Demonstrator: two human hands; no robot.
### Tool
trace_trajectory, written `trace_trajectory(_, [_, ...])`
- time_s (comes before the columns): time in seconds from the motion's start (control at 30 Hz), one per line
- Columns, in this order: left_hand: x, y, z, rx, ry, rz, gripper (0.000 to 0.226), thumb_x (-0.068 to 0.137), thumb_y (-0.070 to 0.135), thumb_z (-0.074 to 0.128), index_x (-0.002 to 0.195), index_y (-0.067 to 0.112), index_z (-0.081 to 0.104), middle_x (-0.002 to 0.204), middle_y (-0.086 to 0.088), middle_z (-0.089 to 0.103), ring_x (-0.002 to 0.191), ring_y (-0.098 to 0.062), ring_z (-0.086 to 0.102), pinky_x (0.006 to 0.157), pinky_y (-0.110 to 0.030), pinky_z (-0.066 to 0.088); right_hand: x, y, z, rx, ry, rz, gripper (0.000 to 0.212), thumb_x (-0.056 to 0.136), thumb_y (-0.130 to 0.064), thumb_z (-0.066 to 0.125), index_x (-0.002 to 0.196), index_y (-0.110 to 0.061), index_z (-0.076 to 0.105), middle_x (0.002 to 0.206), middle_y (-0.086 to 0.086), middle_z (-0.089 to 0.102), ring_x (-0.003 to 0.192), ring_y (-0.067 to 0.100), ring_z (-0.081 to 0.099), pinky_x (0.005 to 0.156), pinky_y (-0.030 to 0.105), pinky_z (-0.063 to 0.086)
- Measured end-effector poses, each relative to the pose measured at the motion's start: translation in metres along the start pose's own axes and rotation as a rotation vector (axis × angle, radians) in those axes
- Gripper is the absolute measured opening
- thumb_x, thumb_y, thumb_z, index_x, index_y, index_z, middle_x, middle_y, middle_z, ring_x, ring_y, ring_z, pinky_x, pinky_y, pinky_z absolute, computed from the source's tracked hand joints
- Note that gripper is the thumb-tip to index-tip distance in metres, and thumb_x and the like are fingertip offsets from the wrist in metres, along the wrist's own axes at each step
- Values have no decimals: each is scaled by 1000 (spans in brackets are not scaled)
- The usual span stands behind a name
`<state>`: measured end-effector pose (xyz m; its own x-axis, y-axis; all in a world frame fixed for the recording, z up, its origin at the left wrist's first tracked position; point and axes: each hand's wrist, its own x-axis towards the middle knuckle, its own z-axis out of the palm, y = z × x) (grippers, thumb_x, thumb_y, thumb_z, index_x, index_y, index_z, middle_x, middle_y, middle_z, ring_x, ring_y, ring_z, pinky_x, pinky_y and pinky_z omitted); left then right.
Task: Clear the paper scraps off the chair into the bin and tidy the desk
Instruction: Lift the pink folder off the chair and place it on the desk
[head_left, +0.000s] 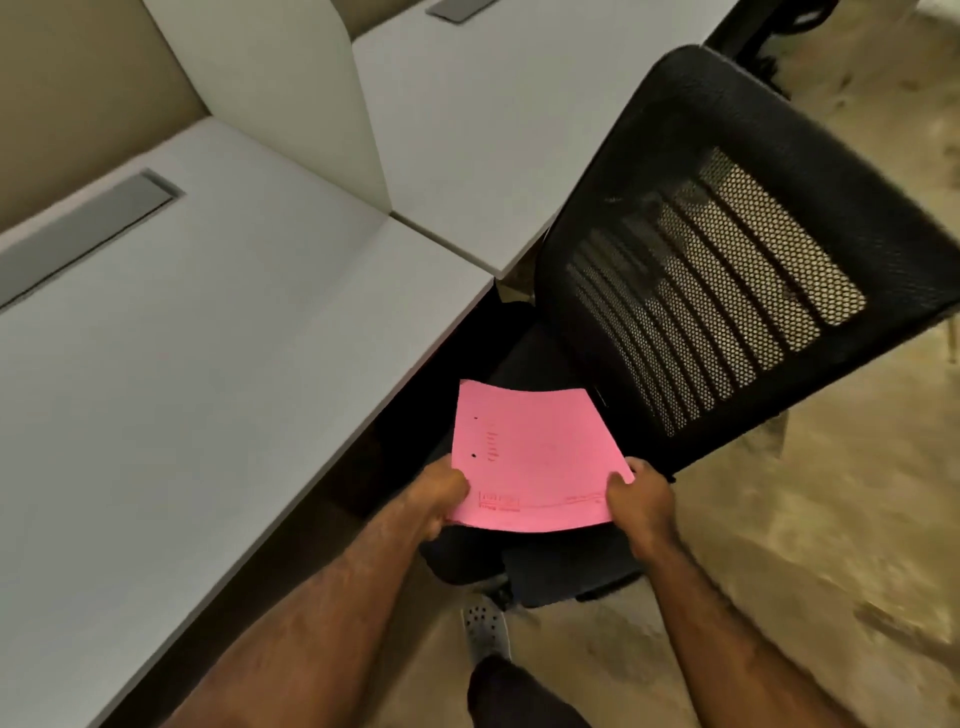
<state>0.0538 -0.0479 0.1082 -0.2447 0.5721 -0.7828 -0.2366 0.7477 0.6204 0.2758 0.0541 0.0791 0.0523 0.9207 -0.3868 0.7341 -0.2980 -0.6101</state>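
Note:
A pink folder (535, 457) with two punched holes and faint print is held flat above the black chair seat (566, 571). My left hand (441, 499) grips its near left corner. My right hand (641, 493) grips its near right corner. The chair's black mesh backrest (727, 260) rises to the right of the folder. The seat is mostly hidden under the folder, and no paper scraps show on it. No bin is in view.
A white desk (182, 364) runs along the left with a grey cable slot (78, 234). A white divider panel (291, 88) separates it from a second desk (493, 130) behind. My shoe (485, 629) stands on the beige floor (805, 545).

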Motion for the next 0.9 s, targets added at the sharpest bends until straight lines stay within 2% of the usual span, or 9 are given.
trace_trajectory(0.07, [-26, -8, -6, 34, -34, 78, 27, 99, 12, 43, 109, 32, 58, 97, 2, 74, 80, -15, 73, 63, -32, 59, -32, -1, -11, 37, 47, -9, 32, 88, -12, 51, 118, -9, 62, 106, 15, 67, 79, 24, 49, 70, 28, 36])
trace_trajectory(0.2, [-75, -27, -27, 30, -99, 218, 40, 94, 6, 48, 115, 39, 55, 106, 4, 73, 94, -16, 71, 78, -37, 59, -89, -2, -27, 183, 124, -100, 38, 89, -8, 47, 124, -12, 60, 108, 12, 64, 85, 21, 49, 73, 27, 36])
trace_trajectory(0.33, [-119, -44, -56, -48, -42, 334, 50, 93, 7, 51, 109, 54, 50, 106, 6, 74, 96, -15, 71, 80, -39, 59, -134, -16, -27, 280, 71, -210, 46, 89, -8, 41, 130, -23, 56, 108, 4, 64, 91, 20, 57, 78, 32, 46])
trace_trajectory(0.43, [-151, -64, -82, -123, 45, 430, 47, 94, 11, 50, 119, 51, 49, 106, 10, 73, 97, -14, 71, 86, -43, 58, -169, -38, -17, 353, -28, -315, 47, 91, -14, 41, 124, -45, 53, 100, -9, 64, 84, 0, 57, 62, 22, 44])
trace_trajectory(0.5, [-170, -80, -102, -171, 132, 471, 45, 97, 14, 49, 130, 45, 45, 112, 10, 71, 98, -13, 70, 88, -46, 57, -193, -56, -6, 409, -112, -370, 47, 91, -21, 43, 109, -63, 52, 93, -20, 65, 82, 1, 61, 62, 21, 47])
trace_trajectory(0.57, [-188, -97, -124, -211, 213, 496, 44, 99, 16, 49, 129, 48, 44, 114, 11, 69, 98, -13, 70, 85, -45, 58, -215, -71, 8, 448, -200, -404, 46, 92, -27, 48, 102, -71, 50, 91, -20, 68, 83, 3, 67, 64, 22, 53])
trace_trajectory(0.7, [-225, -134, -171, -276, 375, 529, 46, 99, 20, 49, 107, 64, 42, 114, 14, 67, 100, -14, 69, 82, -41, 59, -252, -101, 48, 482, -358, -471, 38, 90, -34, 58, 108, -67, 50, 101, -18, 70, 90, 6, 69, 72, 32, 59])
trace_trajectory(0.83, [-251, -168, -216, -347, 505, 544, 41, 99, 21, 49, 118, 58, 41, 116, 16, 65, 99, -12, 68, 79, -36, 60, -280, -135, 93, 461, -487, -557, 47, 92, -15, 48, 124, -49, 52, 105, -14, 68, 91, 5, 68, 72, 27, 58])
trace_trajectory(0.9, [-262, -180, -237, -383, 569, 536, 42, 100, 21, 48, 121, 56, 40, 114, 17, 65, 97, -10, 69, 72, -30, 60, -296, -154, 113, 419, -550, -597, 49, 93, -12, 45, 120, -52, 51, 102, -18, 66, 89, 4, 68, 69, 21, 56])
